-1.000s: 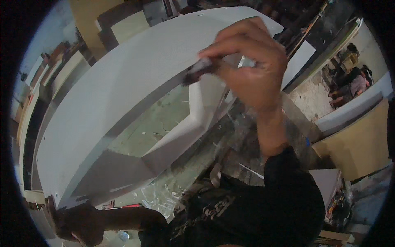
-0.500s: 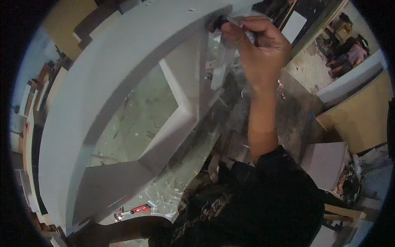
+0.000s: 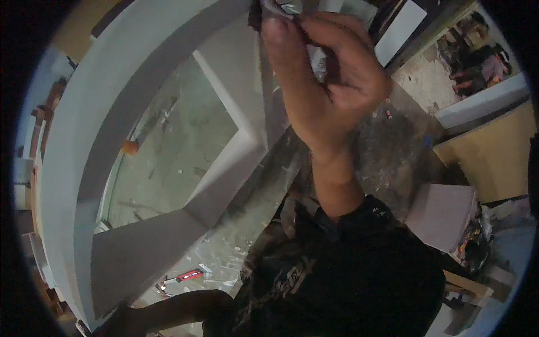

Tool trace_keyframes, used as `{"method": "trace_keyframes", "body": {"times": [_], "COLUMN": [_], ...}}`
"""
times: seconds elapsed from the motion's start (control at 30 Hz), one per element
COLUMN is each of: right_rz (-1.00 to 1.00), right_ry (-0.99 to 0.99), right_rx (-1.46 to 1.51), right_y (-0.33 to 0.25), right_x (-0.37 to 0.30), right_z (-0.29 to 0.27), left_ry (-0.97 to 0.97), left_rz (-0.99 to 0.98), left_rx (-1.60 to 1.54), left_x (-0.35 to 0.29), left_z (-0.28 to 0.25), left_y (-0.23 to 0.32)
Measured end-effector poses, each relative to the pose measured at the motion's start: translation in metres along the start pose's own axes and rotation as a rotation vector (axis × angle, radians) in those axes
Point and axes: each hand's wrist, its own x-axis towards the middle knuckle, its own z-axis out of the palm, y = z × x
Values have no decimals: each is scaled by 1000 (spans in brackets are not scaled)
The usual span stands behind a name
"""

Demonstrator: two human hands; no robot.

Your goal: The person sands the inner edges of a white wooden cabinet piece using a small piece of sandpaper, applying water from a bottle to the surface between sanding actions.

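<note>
A big pale grey curved frame [image 3: 120,67], with angled inner struts and open gaps, leans across the left half of the head view. Up at its inner arch, my right hand [image 3: 331,78] is closed in a pinch, thumb against fingers. Between them is a small dark, folded-looking piece with a pale edge [image 3: 273,8], partly cut off by the top of the picture; its kind does not show. My left hand [image 3: 109,321] is a dark shape by the frame's lower corner, its fingers hidden in shadow.
Beneath the frame is a greenish surface [image 3: 185,135] littered with scraps. A red-handled tool [image 3: 190,275] lies there. To the right stand a pale box [image 3: 443,216] and a tan board [image 3: 488,151]. Beyond a doorway, a person [image 3: 483,70] is low down at the far right.
My right hand has come nearer and shifted left and up, still pinching the dark piece. The frame sits slightly further left in view. An orange-brown object now shows through its gap.
</note>
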Motion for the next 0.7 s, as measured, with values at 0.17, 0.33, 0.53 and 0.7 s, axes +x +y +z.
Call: {"method": "trace_keyframes", "body": {"times": [0.17, 0.33, 0.53, 0.7], "right_rz": [-7, 42, -92, -76], "right_ry": [17, 126, 151, 144], "right_rx": [24, 40, -93, -208], "right_y": [5, -4, 6, 17], "right_x": [-1, 6, -7, -58], "right_z": [3, 19, 24, 22], "left_ry": [-18, -34, -59, -68], "left_rz": [3, 0, -5, 1], "left_rx": [-12, -30, -46, -54], "left_x": [1, 1, -3, -3], "left_z": [1, 4, 8, 9], "left_y": [5, 7, 11, 11]}}
